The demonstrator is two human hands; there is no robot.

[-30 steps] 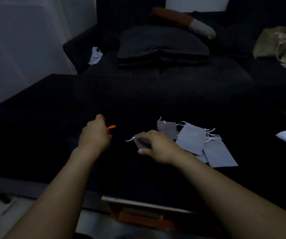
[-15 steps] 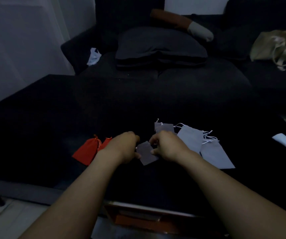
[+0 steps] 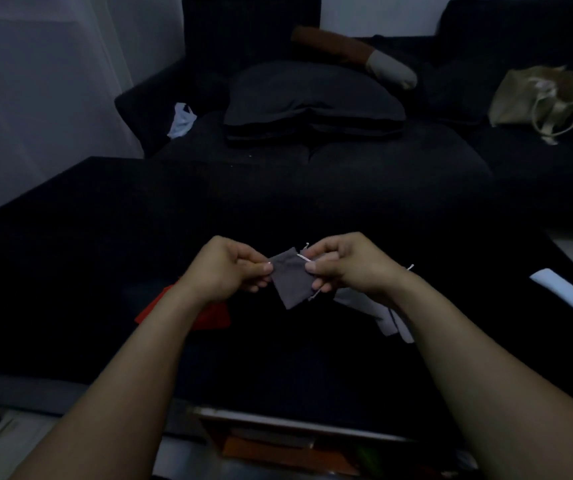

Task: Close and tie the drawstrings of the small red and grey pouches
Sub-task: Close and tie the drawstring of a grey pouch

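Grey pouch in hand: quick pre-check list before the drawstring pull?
1. Left hand pinches the small grey pouch at its left edge: ok.
2. Right hand holds the white drawstring at the pouch's upper right corner: ok.
3. Pouch lifted off the black table, free to cinch: ok.
4. Pouch mouth gathered shut: cannot tell, the top looks flat in dim light.
5. Left-side drawstring in the left hand's fingers: cannot tell, hidden.
6. Red pouches and remaining grey pouches lie on the table under the forearms, apart from the pull: ok.
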